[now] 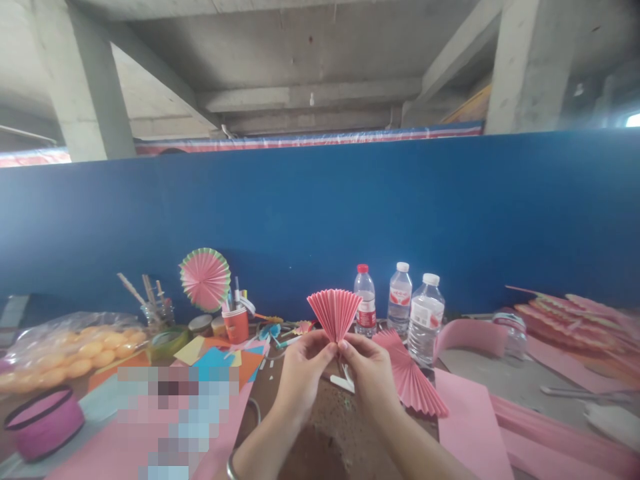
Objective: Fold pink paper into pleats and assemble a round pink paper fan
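A small pink pleated paper fan (335,312) stands upright in front of me, spread at the top and gathered at its base. My left hand (311,357) pinches the base from the left, and my right hand (364,363) pinches it from the right, thumbs close together. Just beyond my right hand lies a second pink pleated paper fan (413,377), spread out on the table. Below my fingers, partly covered by them, is a white object (342,383) whose kind I cannot make out.
Three plastic bottles (427,317) stand behind my right hand. Pink paper sheets (470,420) lie on the right, coloured paper on the left. A round paper fan (205,280) rises near a red cup of pens (236,325). A blue partition (280,213) closes off the back.
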Available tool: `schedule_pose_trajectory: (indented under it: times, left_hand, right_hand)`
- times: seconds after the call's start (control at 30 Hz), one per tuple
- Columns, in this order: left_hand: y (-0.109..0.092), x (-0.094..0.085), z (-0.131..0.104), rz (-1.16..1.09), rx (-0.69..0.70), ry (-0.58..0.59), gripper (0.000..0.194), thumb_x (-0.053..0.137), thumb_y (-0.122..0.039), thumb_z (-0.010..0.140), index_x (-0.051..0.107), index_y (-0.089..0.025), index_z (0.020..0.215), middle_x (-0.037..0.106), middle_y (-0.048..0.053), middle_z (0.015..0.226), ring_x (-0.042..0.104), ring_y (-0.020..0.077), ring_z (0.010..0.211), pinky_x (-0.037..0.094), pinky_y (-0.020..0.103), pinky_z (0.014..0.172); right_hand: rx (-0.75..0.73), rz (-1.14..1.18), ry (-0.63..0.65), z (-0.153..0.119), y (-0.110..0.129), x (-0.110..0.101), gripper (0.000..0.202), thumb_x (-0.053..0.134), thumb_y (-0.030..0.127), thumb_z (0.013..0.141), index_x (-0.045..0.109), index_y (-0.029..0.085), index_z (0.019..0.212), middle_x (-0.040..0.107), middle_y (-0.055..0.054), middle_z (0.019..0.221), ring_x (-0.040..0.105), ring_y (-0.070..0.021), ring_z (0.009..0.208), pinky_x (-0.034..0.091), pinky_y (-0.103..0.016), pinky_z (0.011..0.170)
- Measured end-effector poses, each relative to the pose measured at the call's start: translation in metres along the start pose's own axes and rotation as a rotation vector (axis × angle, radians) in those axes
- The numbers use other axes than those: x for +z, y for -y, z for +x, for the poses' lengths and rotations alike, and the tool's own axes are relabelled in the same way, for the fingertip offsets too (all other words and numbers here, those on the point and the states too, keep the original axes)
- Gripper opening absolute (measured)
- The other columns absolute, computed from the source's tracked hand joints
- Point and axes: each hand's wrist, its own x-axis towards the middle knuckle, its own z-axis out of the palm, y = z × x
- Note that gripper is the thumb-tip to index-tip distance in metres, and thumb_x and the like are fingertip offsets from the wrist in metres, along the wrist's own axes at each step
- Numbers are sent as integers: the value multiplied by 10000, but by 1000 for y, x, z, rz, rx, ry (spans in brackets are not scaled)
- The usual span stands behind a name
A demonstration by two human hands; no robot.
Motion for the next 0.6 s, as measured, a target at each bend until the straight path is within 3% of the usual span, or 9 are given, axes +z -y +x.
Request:
schedule_pose_trajectory:
  times: [0.27, 0.6]
  left_hand:
    - [0, 0, -1, 23, -1, -2, 211, 661, -285, 717, 675, -140, 870, 675, 47, 761, 594, 168, 703, 464, 246, 640]
    - [2, -3, 2, 96, 3, -23, 171, 660, -278, 716, 660, -131, 804, 663, 42, 732, 582, 151, 668, 451, 243, 647]
  right_hand:
    - [-25, -5, 17, -1, 0, 1, 182, 755, 282, 613, 706, 160, 740, 694, -39, 695, 617, -159, 583, 510, -278, 586]
    - [21, 44, -30, -1, 4, 5, 167, 793, 252, 541, 693, 156, 635, 654, 0, 568, 588, -126, 515, 484, -232, 530]
